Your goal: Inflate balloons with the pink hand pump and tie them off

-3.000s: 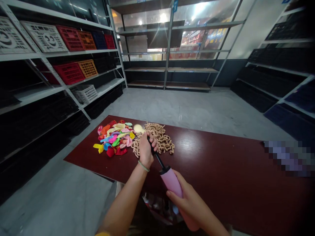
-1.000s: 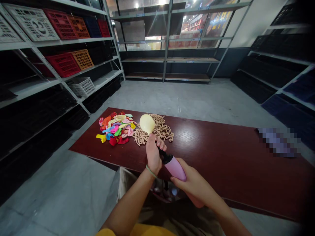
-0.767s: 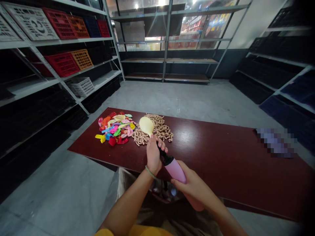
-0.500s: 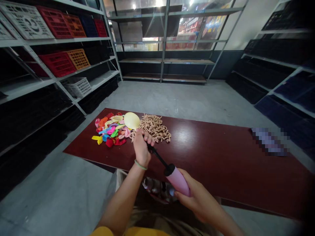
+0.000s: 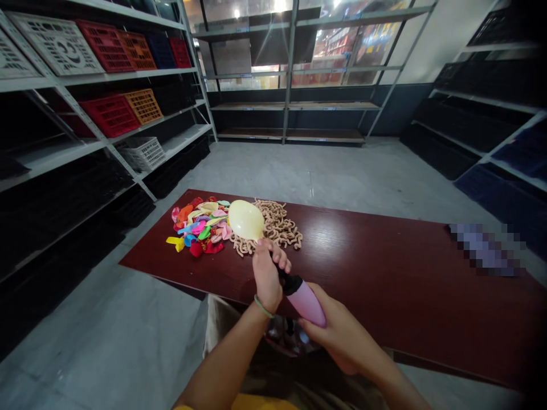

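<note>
A pale yellow balloon, partly inflated, stands at the front end of a hand pump. My left hand is closed around the balloon's neck and the pump's black tip. Its wrist carries a green band. My right hand grips the pink barrel of the pump, whose black collar is close to my left hand. Beyond the hands lie a pile of colourful flat balloons and, right of it, a heap of tan curled pieces, partly hidden by the yellow balloon.
The dark red table bears a pixelated purple item at its right end. Below the front edge is an open bag with shiny contents. Shelves with crates stand at the left, and more racks are behind and at the right.
The yellow balloon has grown larger. My left hand has moved right and down, closer to the pink barrel, and the black rod between them has mostly gone in. The view has shifted slightly.
</note>
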Motion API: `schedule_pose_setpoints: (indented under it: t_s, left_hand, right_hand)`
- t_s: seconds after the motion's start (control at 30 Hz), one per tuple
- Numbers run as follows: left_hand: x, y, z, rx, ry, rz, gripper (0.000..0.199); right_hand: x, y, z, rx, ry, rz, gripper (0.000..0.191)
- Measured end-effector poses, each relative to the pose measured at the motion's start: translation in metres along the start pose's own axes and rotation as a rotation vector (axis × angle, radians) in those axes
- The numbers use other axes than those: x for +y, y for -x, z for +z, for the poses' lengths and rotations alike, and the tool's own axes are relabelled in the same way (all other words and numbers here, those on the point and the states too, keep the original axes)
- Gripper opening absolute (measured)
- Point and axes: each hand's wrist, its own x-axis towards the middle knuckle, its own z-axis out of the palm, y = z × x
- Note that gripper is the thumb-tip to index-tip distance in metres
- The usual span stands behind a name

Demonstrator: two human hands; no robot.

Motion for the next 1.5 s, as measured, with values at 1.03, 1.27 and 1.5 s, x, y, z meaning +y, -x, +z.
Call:
schedule_pose_setpoints:
  t_s: [1.03, 1.27, 1.5]
  left_hand:
    - [-0.03, -0.022, -0.02, 0.033, 0.004, -0.062, 0.036]
    - [-0.035, -0.028, -0.03, 0.027, 0.007, -0.084, 0.037]
    - [-0.011, -0.043, -0.03, 0.037, 0.065, -0.006, 0.038]
  right_hand:
    - [0.029, -0.028, 0.004, 0.006, 0.031, 0.017, 0.053]
    - [0.041, 0.0, 0.002, -0.028, -0.05, 0.017, 0.058]
    - [0.06, 0.026, -0.005, -0.029, -0.04, 0.017, 0.06]
